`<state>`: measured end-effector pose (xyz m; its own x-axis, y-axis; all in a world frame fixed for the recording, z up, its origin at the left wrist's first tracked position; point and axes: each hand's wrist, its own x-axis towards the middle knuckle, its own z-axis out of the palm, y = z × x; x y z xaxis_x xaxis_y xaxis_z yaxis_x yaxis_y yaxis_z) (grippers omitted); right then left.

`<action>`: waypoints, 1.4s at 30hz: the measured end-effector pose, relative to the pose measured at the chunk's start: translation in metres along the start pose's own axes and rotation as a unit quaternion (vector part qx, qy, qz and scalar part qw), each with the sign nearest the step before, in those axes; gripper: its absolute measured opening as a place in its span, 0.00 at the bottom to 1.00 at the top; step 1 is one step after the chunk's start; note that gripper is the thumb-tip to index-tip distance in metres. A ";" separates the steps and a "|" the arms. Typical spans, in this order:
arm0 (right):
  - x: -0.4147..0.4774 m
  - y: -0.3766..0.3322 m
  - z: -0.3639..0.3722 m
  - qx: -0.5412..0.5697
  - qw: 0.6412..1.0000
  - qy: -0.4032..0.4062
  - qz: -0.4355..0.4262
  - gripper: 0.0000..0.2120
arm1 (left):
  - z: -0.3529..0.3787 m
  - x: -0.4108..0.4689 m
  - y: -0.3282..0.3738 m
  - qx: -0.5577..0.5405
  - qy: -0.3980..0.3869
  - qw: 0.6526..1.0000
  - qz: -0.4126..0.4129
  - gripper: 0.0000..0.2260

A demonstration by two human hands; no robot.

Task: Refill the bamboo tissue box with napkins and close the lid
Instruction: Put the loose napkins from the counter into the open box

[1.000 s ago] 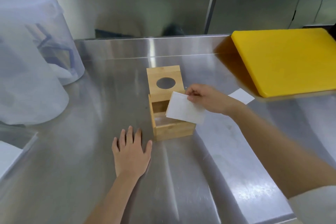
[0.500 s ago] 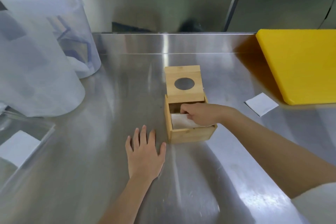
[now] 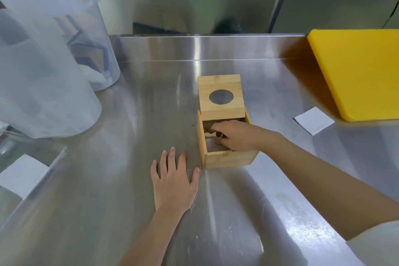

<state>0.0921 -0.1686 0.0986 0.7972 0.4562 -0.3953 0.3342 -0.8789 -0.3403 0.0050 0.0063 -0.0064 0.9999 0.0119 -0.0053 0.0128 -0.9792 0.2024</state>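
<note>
The bamboo tissue box [image 3: 228,158] stands on the steel counter, its lid [image 3: 222,86] with a round hole tipped up and back. My right hand [image 3: 237,136] reaches into the open box from the right, fingers curled down inside. The napkin it brought is hidden under the hand, so its grip cannot be told. My left hand [image 3: 174,181] lies flat on the counter, fingers spread, just left of the box's front corner, holding nothing. One loose white napkin [image 3: 314,120] lies on the counter to the right of the box.
A yellow cutting board [image 3: 362,71] lies at the far right. Two large translucent plastic tubs [image 3: 43,93] stand upside down at the left. A clear tray with a white napkin stack [image 3: 21,176] sits at the left edge. A steel backsplash and a shelf rise behind the counter.
My right hand carried a white napkin from above the box down into it and now sits deeper inside, hiding the napkin. My left hand stayed flat on the counter.
</note>
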 end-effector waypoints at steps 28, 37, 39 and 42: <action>-0.079 0.170 0.035 0.166 0.858 0.307 0.378 0.17 | 0.006 0.003 -0.002 0.015 0.022 1.000 0.004 0.28; -0.075 0.161 0.039 0.219 0.807 0.335 0.435 0.23 | 0.006 0.003 -0.001 0.010 0.027 1.000 0.001 0.28; -0.073 0.159 0.036 0.215 0.811 0.286 0.463 0.25 | 0.006 0.003 -0.001 0.011 0.028 1.000 0.002 0.27; -0.072 0.158 0.029 0.278 0.802 0.240 0.471 0.21 | 0.007 0.003 -0.001 0.015 0.029 0.999 0.000 0.28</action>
<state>0.0730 -0.3367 0.0484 0.7111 -0.5967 -0.3719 -0.6992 -0.5445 -0.4633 0.0075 0.0062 -0.0133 0.9985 0.0225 0.0507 0.0134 -0.9847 0.1735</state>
